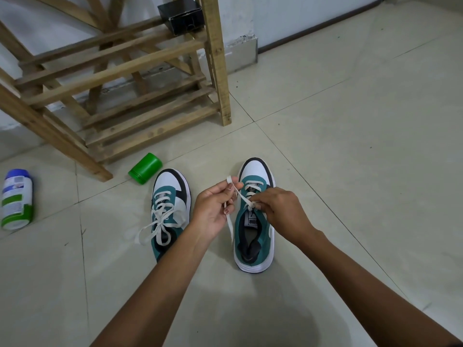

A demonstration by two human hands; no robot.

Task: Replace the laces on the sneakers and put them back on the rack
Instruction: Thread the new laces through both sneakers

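arms: two, bare to frame edge | sleeves: none visible | fingers [226, 211]: bare

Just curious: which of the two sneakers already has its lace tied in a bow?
The left sneaker, beside the green container. The right sneaker is unfinished; both hands hold its lace.

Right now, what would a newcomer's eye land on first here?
Two hands at centre work a white lace over the right sneaker: the left hand pinches a loop, the right hand pinches at the eyelets. Beside it, the left sneaker is already tied in a bow. The wooden rack stands behind, upper left.
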